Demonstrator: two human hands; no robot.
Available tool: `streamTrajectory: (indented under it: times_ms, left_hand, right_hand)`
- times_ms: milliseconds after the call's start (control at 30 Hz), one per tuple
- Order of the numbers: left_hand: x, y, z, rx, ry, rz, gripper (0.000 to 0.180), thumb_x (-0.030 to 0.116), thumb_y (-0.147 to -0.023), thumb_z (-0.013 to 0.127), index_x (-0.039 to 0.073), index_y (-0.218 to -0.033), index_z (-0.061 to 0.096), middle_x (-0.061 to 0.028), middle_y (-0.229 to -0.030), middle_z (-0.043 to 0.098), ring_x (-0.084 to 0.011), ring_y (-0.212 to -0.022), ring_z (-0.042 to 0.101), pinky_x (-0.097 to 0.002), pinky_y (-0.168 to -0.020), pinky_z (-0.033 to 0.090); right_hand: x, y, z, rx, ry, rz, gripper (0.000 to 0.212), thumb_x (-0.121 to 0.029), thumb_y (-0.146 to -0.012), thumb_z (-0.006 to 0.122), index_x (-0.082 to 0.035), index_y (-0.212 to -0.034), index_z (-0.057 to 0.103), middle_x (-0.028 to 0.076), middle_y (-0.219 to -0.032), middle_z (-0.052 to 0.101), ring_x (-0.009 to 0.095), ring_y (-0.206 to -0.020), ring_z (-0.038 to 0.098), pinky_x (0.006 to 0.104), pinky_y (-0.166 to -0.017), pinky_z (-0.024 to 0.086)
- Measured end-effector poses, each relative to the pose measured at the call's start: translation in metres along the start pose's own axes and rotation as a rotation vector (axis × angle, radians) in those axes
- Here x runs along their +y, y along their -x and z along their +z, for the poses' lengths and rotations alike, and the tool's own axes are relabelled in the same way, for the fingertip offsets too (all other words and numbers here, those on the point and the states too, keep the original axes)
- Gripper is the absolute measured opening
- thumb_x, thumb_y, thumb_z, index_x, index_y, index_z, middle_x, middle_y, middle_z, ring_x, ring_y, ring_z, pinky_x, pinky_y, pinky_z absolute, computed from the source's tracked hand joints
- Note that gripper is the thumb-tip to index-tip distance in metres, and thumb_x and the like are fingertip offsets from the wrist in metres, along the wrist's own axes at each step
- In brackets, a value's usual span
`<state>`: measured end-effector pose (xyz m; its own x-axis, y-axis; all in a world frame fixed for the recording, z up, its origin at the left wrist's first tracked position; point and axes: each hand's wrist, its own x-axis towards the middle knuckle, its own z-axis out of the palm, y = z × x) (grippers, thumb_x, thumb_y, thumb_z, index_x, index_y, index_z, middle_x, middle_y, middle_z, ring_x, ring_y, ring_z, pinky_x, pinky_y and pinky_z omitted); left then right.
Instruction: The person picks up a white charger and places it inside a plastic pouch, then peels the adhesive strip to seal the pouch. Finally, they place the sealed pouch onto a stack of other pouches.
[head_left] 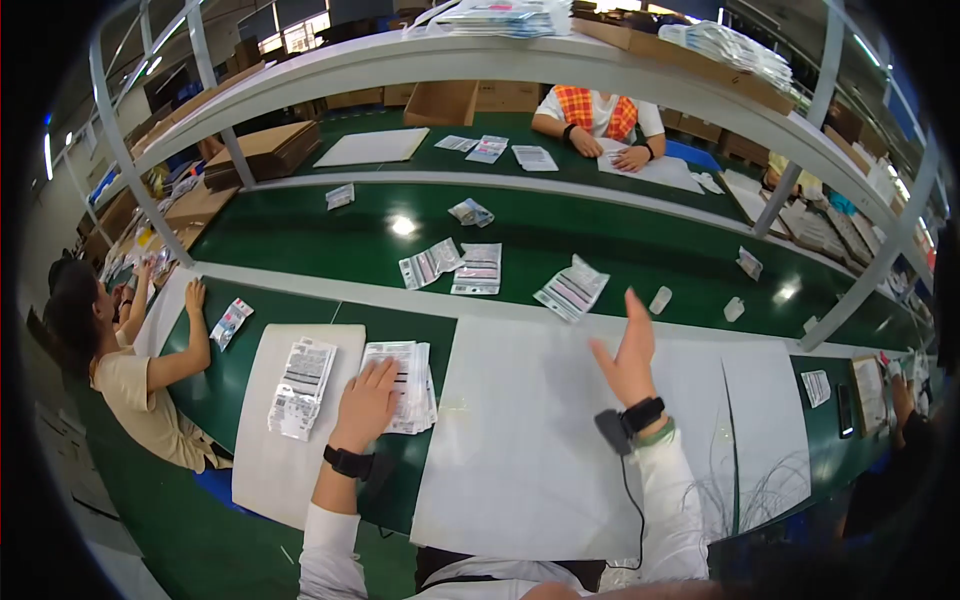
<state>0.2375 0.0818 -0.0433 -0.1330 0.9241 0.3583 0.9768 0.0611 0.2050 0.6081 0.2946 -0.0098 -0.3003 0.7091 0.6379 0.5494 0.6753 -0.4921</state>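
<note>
Packet stack (414, 398), head view: pale printed packets, loosely squared, on the green worktop (400, 480) at the left, between an off-white board (262, 425) and a broad white sheet (500, 440). Long axis runs away from the person, near end a little fanned toward the right. Left hand (366, 402) lies palm down across its left part, fingers extended forward, laid on top rather than closed round it; thumb position not clear. Right hand (630, 362) well apart from the left, lifted over the far part of the white sheet, fingers pointing ahead, thumb spread toward the left; nothing visible in its grasp. Key relation: the stack is directly under the left hand, and well off to the left and nearer the body from the right. Nearest to the right hand is a single packet (573, 290), ahead and to its left beyond the pale ledge (380, 297), long axis slanting; no contact seen. Farther left on that side, two more packets, one tilted (430, 263) and one nearly square-on (477, 269). Second stack (303, 388) on the off-white board, left of the left hand, slightly tilted, not touched by either hand.
</note>
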Motion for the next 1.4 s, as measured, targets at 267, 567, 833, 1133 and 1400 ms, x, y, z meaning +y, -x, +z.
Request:
streamTrajectory:
  times_ms: [267, 567, 833, 1133, 1400]
  left_hand:
    - [0.026, -0.015, -0.007, 0.059, -0.256, -0.002, 0.029, 0.021, -0.093, 0.060, 0.011, -0.120, 0.066, -0.0067, -0.133, 0.062, -0.0304, -0.124, 0.056, -0.0478, -0.099, 0.044]
    - [0.206, -0.060, 0.047, -0.112, 0.359, 0.395, 0.033, 0.023, -0.083, 0.071, 0.011, -0.113, 0.067, -0.0087, -0.112, 0.065, -0.0282, -0.108, 0.058, -0.0449, -0.096, 0.043]
    - [0.234, -0.063, 0.072, -0.385, 0.217, 0.556, 0.034, 0.031, -0.078, 0.077, 0.014, -0.104, 0.065, -0.0041, -0.112, 0.059, -0.0263, -0.108, 0.054, -0.0396, -0.085, 0.042]
    - [0.218, -0.080, 0.080, -0.561, 0.464, 0.676, 0.023, 0.026, -0.079, 0.076, 0.014, -0.097, 0.067, -0.0051, -0.099, 0.060, -0.0247, -0.097, 0.060, -0.0392, -0.078, 0.047]
    - [0.190, -0.015, 0.057, -0.383, 0.479, 0.807, 0.023, 0.013, -0.083, 0.071, 0.015, -0.105, 0.071, -0.0061, -0.099, 0.064, -0.0264, -0.097, 0.062, -0.0351, -0.079, 0.053]
  right_hand:
    - [-0.001, 0.089, -0.011, -0.151, -0.082, 0.181, 0.080, -0.018, -0.080, 0.076, 0.000, -0.147, 0.034, 0.022, -0.145, 0.040, 0.040, -0.135, 0.038, 0.0464, -0.112, 0.032]
    - [0.004, 0.082, -0.026, -0.038, -0.277, 0.147, 0.055, -0.016, -0.088, 0.066, -0.006, -0.139, 0.047, 0.015, -0.141, 0.046, 0.038, -0.132, 0.042, 0.0452, -0.110, 0.037]
    - [0.037, 0.090, -0.003, -0.413, -0.147, -0.188, 0.038, -0.007, -0.086, 0.061, -0.006, -0.124, 0.062, 0.009, -0.132, 0.059, 0.031, -0.130, 0.050, 0.0386, -0.109, 0.042]
    - [0.039, 0.078, -0.005, -0.681, -0.225, -0.184, 0.049, -0.008, -0.087, 0.060, -0.004, -0.136, 0.055, 0.009, -0.144, 0.052, 0.028, -0.137, 0.044, 0.0360, -0.112, 0.039]
    - [0.030, 0.070, -0.026, -0.814, -0.114, -0.410, 0.105, -0.051, -0.068, 0.079, -0.002, -0.150, 0.034, 0.014, -0.160, 0.029, 0.031, -0.148, 0.027, 0.0416, -0.119, 0.027]
